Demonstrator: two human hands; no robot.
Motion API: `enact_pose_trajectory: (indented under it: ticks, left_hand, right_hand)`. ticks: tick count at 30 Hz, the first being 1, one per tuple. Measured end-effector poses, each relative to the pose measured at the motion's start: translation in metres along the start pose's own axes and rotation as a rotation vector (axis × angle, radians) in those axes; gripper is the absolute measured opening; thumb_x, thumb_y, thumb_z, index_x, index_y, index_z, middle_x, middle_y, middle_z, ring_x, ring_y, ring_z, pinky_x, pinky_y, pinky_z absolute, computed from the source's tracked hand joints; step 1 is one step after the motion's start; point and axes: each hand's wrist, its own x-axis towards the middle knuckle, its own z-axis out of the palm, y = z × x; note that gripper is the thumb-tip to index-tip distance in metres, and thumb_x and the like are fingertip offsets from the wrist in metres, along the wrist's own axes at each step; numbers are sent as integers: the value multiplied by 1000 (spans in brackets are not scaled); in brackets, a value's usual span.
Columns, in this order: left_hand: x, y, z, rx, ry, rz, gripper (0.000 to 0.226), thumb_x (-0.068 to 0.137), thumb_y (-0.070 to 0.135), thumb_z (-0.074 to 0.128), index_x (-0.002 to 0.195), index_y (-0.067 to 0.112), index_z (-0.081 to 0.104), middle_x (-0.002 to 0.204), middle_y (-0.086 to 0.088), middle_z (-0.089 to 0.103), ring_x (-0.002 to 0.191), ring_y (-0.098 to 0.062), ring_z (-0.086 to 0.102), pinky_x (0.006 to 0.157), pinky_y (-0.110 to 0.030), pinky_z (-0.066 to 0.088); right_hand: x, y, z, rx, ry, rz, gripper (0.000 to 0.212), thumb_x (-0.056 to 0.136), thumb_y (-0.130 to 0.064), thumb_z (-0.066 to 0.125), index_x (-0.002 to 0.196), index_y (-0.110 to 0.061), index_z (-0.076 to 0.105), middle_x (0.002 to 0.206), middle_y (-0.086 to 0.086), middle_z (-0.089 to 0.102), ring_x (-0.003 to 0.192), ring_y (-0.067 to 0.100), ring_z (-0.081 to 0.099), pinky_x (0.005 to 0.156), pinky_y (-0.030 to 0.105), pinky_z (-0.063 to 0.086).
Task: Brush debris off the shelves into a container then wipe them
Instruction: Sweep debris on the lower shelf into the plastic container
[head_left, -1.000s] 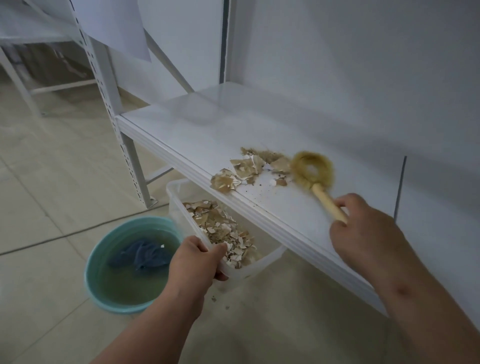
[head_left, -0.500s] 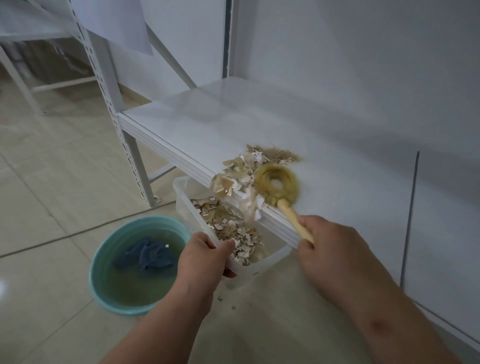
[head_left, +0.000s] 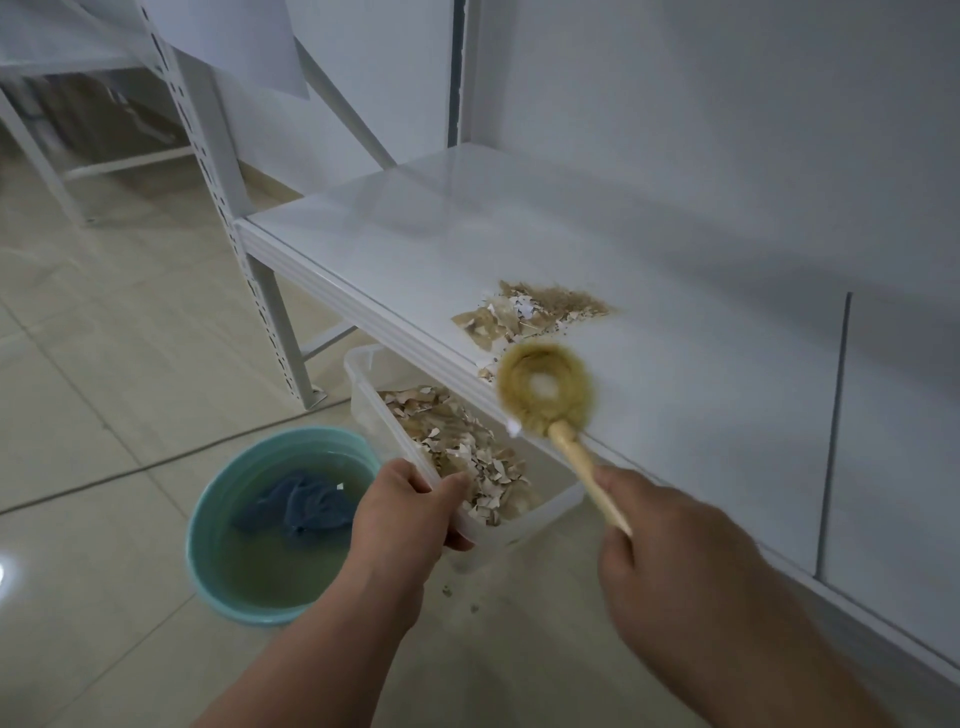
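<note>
Diagonally, brush handle runs from right hand up-left, head at shelf edge.

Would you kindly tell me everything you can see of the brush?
The brush has a round ring of yellowish bristles with a pale centre, on a straight, light wooden handle. It is blurred by motion. Its head sits over the front edge of the white shelf, just short of the remaining debris. The right hand grips the lower end of the handle.

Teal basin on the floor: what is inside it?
The teal basin holds murky water with a blue cloth lying in it, partly submerged. The left hand covers the basin's right edge; its bottom is not visible.
</note>
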Motion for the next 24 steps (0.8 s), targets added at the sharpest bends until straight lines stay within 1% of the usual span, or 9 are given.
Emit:
enact_pose_trajectory:
  ticks: [3, 7, 9, 12, 14, 17, 19, 22, 24]
  left_hand:
    - [1, 0, 0, -2, 4, -3, 39, 84, 28, 70, 94, -4, 50, 76, -21, 69, 53, -21, 67, 73, -45, 56]
    - [5, 0, -1, 0, 2, 1, 36, 84, 29, 70, 90, -1, 51, 76, -21, 69, 52, -20, 66, 73, -46, 56]
    - [6, -1, -2, 1, 0, 5, 33, 84, 30, 70, 86, 4, 50, 76, -21, 69, 51, -20, 66, 73, -45, 56]
    - [8, -1, -2, -8, 2, 12, 31, 84, 28, 70, 82, 7, 48, 77, -22, 69, 49, -19, 65, 65, -39, 53]
    - [9, -1, -3, -14, 0, 12, 31, 84, 28, 70, 82, 7, 47, 77, -23, 69, 49, -19, 65, 62, -37, 51]
    - [11, 0, -4, -15, -14, 10, 32, 85, 28, 70, 83, 7, 47, 79, -24, 68, 48, -19, 65, 62, -36, 51]
    - [11, 0, -5, -13, -18, 11, 32, 85, 29, 70, 85, 5, 48, 79, -25, 68, 47, -18, 65, 64, -38, 52]
    - [14, 0, -6, -7, -16, 10, 33, 85, 29, 70, 86, 3, 49, 77, -24, 68, 48, -18, 65, 66, -40, 53]
    - [16, 0, -6, -15, -8, 8, 32, 85, 29, 70, 84, 5, 48, 75, -23, 68, 48, -19, 66, 65, -39, 51]
  right_hand:
    - [-6, -7, -2, 39, -19, -52, 43, 95, -34, 42, 137, -41, 37, 106, -9, 60, 91, 7, 58, 77, 23, 45]
    - [3, 12, -9, -29, 68, 45, 45, 96, -31, 43, 140, -39, 39, 90, -9, 51, 74, 11, 46, 66, 25, 37]
    - [5, 11, -6, -83, 71, 82, 46, 97, -31, 41, 142, -38, 36, 91, -7, 49, 74, 12, 43, 66, 24, 35]
    - [-2, -4, 2, -27, -13, -2, 49, 96, -32, 40, 143, -41, 31, 105, -8, 57, 87, 11, 56, 75, 25, 43]
    - [-5, -8, -1, 24, -30, -56, 49, 94, -32, 42, 141, -44, 34, 107, -8, 59, 94, 10, 59, 82, 25, 46]
    - [5, 5, -8, 6, 24, 12, 48, 95, -32, 45, 141, -42, 39, 100, -9, 58, 82, 10, 54, 73, 25, 43]
    - [10, 10, -6, -53, 30, 61, 48, 95, -31, 44, 142, -40, 38, 101, -7, 58, 83, 13, 53, 72, 26, 42]
    - [7, -3, -1, -32, -72, 22, 48, 94, -32, 46, 140, -45, 40, 106, -10, 61, 91, 9, 59, 78, 24, 45]
    - [10, -9, -7, 69, -105, 19, 43, 91, -30, 53, 129, -48, 52, 97, -12, 66, 80, 3, 61, 73, 21, 46]
